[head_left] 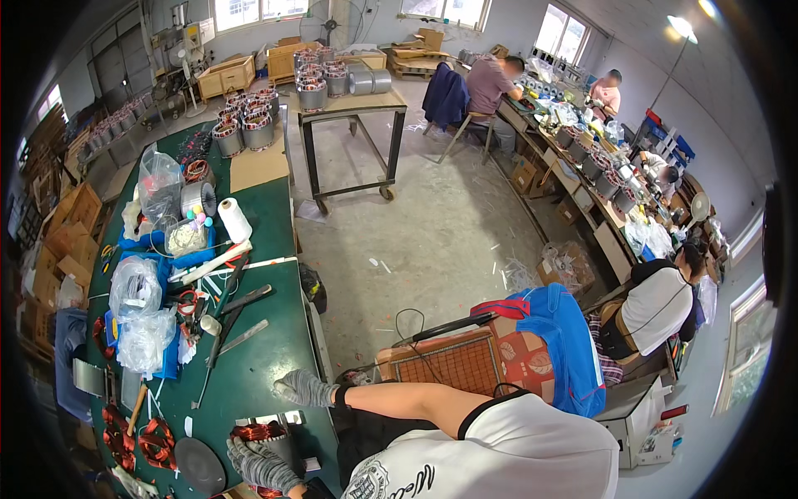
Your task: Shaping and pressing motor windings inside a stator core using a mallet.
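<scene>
I see a big workshop: a long green work table (pixel 258 349) with tools, round metal motor parts (pixel 258 131) with copper wire, and people at benches.

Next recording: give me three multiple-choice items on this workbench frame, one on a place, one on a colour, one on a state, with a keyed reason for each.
1. Where does the white roll stand?
A. on the green bench
B. on the floor
C. on a chair

2. What colour is the bench top?
A. red
B. green
C. white

3. How is the right hand?
A. bare
B. gloved, flat on the bench
C. raised high

Key: 1 A, it stands upright on the bench; 2 B, the bare surface is green; 3 B, a grey knit glove covers it, resting by the bench edge. The left hand, gloved too, lies at a copper-wound stator.
</scene>
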### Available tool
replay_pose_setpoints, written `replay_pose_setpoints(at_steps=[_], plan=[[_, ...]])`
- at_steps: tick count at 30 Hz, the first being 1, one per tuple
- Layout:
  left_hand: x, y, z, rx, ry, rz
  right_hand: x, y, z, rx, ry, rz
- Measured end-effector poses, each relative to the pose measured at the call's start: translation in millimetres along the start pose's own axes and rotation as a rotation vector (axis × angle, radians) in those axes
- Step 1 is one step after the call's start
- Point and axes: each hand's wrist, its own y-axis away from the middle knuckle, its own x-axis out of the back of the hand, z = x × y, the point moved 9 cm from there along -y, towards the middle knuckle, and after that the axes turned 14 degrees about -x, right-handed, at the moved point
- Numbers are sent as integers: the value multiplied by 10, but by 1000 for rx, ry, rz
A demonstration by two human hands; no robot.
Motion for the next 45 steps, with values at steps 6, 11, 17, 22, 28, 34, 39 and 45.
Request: replay_pose_setpoints(at_steps=[6, 11, 17, 22, 28, 34, 39, 45], plan=[[0, -16, 23, 15, -13, -8, -11, -20, 29, 16, 13, 20], [27, -23, 38, 12, -73, -21, -16, -11, 0, 52, 2, 29], [-33, -5, -11, 2, -75, 7, 28, 0, -66, 64, -45, 28], [-32, -8, -9, 13, -5, -9, -41, -24, 9, 71, -16, 5], [-35, 14, -30, -25, -61, 34, -43, -9, -50, 68, -21, -7], [-2, -8, 6, -6, -81, -16, -97, -17, 0, 91, -24, 27], [-7, -24, 21, -3, -20, -39, -84, -8, 35, 81, -13, 45], [12, -18, 15, 13, -28, -50, -69, 10, 0, 101, -44, 61]])
